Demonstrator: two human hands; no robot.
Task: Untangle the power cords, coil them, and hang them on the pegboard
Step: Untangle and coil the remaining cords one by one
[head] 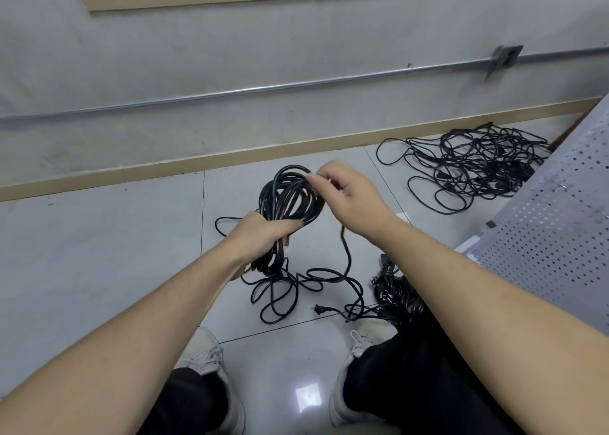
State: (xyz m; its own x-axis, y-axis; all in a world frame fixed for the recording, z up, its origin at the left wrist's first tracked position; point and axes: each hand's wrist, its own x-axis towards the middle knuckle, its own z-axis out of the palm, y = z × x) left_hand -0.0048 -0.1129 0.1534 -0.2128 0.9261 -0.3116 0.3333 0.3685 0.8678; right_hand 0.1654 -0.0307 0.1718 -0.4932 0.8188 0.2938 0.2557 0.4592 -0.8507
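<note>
Black cord coil point(290, 197) gripped mid-bundle in left hand point(263, 233), keeping loops together; right hand point(346, 187) pinches strand at coil top, laying next loop. Tangled pile point(478, 167) far right, by pegboard point(543, 220).

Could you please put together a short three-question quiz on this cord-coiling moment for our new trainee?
1. True or false: the left hand has its grip round the bundled loops of the coil.
2. Multiple choice: where is the tangled pile of cords not yet sorted? A) on the floor by the wall, right of the coil; B) hung on the pegboard; C) across the person's shoes.
3. Fill in: the right hand pinches a strand at the ___ of the coil.

Key: 1 true; 2 A; 3 top. The loose plug lies on the floor tiles, so the cord's tail is not yet wound in.
</note>
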